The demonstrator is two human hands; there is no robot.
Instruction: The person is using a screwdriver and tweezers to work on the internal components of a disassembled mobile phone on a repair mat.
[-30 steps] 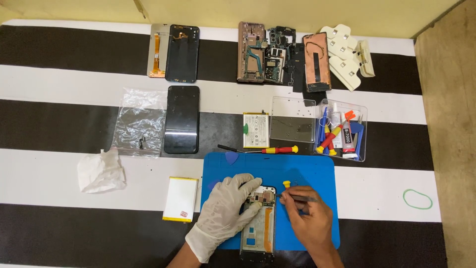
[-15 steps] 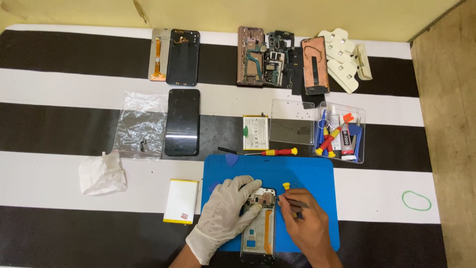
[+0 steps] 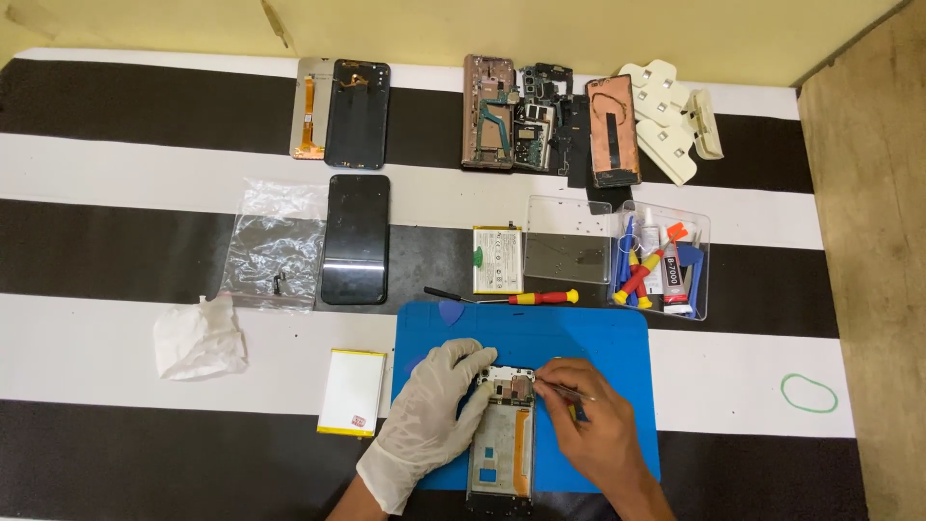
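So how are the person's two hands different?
The left hand wears a white glove; the right hand is bare. The left hand steadies the opened phone by its edge; the right hand holds thin metal tweezers at its top. Both rest over the blue mat.

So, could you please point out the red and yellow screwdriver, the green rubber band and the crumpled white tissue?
red and yellow screwdriver [image 3: 540, 297]: head view, on its red handle.
green rubber band [image 3: 783, 390]: head view, on the left edge of the loop.
crumpled white tissue [image 3: 198, 340]: head view, on its middle.
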